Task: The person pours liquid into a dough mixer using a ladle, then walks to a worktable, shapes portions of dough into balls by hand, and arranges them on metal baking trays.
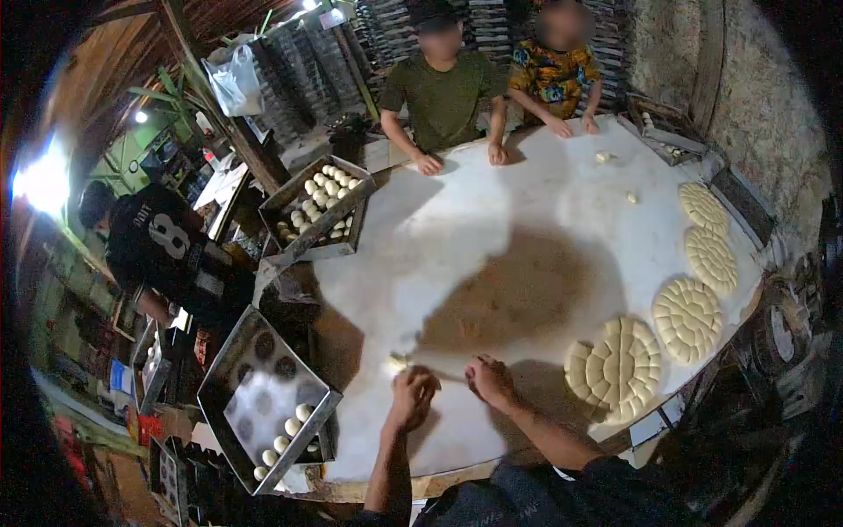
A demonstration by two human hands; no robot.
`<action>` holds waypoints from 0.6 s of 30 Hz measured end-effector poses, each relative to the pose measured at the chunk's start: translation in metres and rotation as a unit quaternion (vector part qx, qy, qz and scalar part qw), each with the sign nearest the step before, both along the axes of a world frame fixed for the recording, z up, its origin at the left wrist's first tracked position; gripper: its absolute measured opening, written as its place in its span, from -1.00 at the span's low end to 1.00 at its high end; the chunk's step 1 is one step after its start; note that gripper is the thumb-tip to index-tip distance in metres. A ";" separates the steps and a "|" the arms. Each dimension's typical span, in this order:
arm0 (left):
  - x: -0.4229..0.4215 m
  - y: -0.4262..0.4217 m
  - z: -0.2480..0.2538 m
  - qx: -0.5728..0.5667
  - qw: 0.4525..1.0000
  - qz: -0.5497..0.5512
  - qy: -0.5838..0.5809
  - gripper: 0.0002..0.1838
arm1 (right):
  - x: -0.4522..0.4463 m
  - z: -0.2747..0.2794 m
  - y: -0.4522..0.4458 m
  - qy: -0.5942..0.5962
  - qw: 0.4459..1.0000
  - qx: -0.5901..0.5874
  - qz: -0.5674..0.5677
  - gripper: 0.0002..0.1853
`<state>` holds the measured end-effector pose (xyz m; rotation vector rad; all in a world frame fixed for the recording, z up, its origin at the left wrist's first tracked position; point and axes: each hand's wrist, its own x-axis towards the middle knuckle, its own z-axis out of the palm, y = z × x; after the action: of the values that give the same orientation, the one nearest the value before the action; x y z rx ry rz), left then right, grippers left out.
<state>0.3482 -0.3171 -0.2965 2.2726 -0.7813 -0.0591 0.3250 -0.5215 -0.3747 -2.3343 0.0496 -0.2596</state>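
Note:
Low in the middle of the head view, my left hand [413,395] is over the floured table, its fingers curled. A small piece of dough [399,361] lies just beyond its fingertips. To the right, my right hand [490,381] rests near the table surface with bent fingers; whether anything is under either hand is hidden. A round slab of dough cut into portions [615,369] lies right of my right hand. At the lower left, a metal tray [327,413] holds several dough balls [281,444] along its near side.
Three more cut dough rounds [688,321] line the table's [421,255] right side. A metal tray of dough balls [329,189] stands at the back left. Two people [448,97] have their hands on the far edge; another person [167,237] stands at the left.

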 end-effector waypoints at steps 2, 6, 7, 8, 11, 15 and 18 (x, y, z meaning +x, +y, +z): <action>0.010 0.033 -0.048 0.108 0.979 0.072 -0.158 -0.59 | -0.010 0.014 -0.008 -0.060 0.997 0.039 0.034 -0.81; -0.017 0.095 -0.105 0.487 0.813 0.123 -0.295 -0.25 | -0.062 0.009 -0.001 -0.138 0.986 0.058 0.073 -0.81; -0.030 0.108 -0.120 0.485 0.814 0.132 -0.290 -0.25 | -0.078 0.003 -0.015 -0.101 0.988 0.020 0.117 -0.83; -0.044 0.129 -0.139 0.394 0.877 0.176 -0.212 -0.26 | -0.093 -0.005 -0.028 -0.065 0.984 -0.019 0.162 -0.83; -0.080 0.133 -0.110 0.302 0.913 0.266 -0.060 -0.31 | -0.111 -0.010 -0.062 -0.111 0.947 -0.150 0.263 -0.80; -0.078 0.134 -0.124 0.331 0.861 0.352 -0.155 -0.22 | -0.043 0.012 -0.022 -0.156 0.949 -0.205 0.181 -0.83; -0.071 0.120 -0.093 0.290 0.866 0.390 -0.117 -0.15 | -0.041 0.019 0.028 -0.130 0.963 -0.196 0.129 -0.86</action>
<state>0.2772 -0.1975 -0.3894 3.0488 0.1399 0.4204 0.2839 -0.4937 -0.3559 -2.6393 -0.4719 -0.4766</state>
